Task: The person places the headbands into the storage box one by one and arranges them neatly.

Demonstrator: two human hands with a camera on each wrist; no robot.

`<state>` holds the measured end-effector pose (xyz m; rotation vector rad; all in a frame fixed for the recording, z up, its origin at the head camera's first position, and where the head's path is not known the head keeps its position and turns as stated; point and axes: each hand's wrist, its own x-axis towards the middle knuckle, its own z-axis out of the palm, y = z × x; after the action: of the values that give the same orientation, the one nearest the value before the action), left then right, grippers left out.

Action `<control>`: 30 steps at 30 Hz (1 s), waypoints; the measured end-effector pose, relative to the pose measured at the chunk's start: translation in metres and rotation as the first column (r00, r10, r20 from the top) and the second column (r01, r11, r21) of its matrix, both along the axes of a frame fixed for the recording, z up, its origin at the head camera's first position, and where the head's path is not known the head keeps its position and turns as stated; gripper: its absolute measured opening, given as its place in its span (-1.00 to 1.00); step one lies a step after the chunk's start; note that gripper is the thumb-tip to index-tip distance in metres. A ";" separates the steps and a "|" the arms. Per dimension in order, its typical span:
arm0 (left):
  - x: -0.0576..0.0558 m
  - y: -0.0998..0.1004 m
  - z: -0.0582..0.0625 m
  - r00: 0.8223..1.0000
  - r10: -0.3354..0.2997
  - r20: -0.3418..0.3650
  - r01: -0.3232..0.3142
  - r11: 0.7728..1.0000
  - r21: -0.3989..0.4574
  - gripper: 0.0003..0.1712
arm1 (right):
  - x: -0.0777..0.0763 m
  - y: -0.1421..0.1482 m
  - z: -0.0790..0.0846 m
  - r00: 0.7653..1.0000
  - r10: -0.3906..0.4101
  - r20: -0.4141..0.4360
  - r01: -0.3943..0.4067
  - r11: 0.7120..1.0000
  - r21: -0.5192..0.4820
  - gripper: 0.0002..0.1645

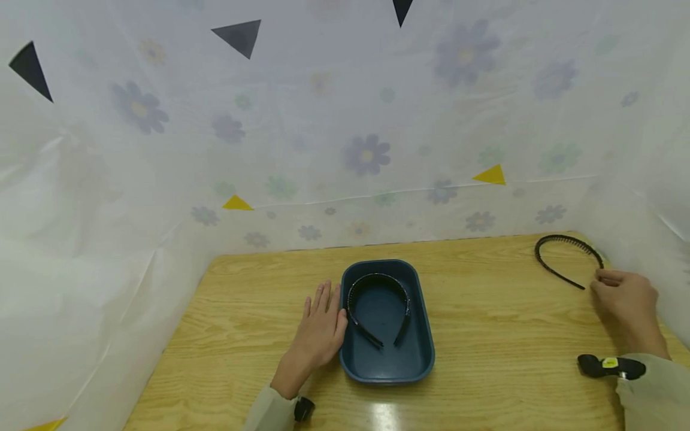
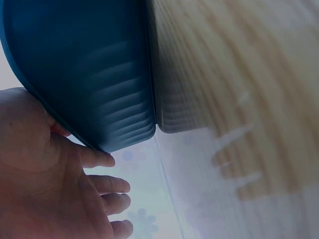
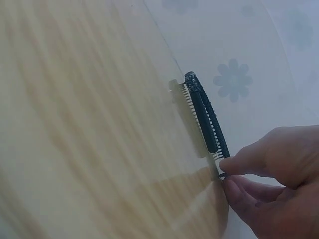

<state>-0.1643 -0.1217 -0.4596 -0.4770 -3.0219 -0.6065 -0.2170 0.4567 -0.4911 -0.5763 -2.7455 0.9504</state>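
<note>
Near the table's far right corner, my right hand (image 1: 628,302) pinches one end of a thin black toothed headband (image 1: 551,270) between thumb and fingertips. In the right wrist view that headband (image 3: 203,117) shows its row of small teeth, close to the tabletop. My left hand (image 1: 318,328) has its fingers straight and touches the left side of a dark blue rectangular tray (image 1: 385,370). The left wrist view shows the fingers at the rim of the tray (image 2: 109,89). Inside the tray lies a wider black headband (image 1: 379,277), its ends toward me.
The wood-grain table (image 1: 496,335) carries the tray near its middle. A white flower-patterned sheet (image 1: 323,179) stands behind the table and along both sides. Black and yellow triangles are stuck on it. A dark wrist device (image 1: 611,366) sits on the right sleeve.
</note>
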 end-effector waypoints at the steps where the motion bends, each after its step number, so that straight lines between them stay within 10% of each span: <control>1: 0.000 0.000 0.000 1.000 0.001 -0.001 -0.001 1.000 0.000 -0.33 | 0.000 0.000 0.000 1.000 -0.003 0.003 0.003 1.000 0.002 -0.42; 30: -0.001 0.000 -0.002 1.000 0.003 -0.004 -0.003 1.000 -0.002 -0.33 | 0.000 0.001 0.003 0.998 0.058 -0.021 -0.057 0.997 0.046 -0.42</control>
<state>-0.1652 -0.1215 -0.4616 -0.4730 -3.0193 -0.6011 -0.2167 0.4575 -0.4882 -0.4793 -2.7692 0.8993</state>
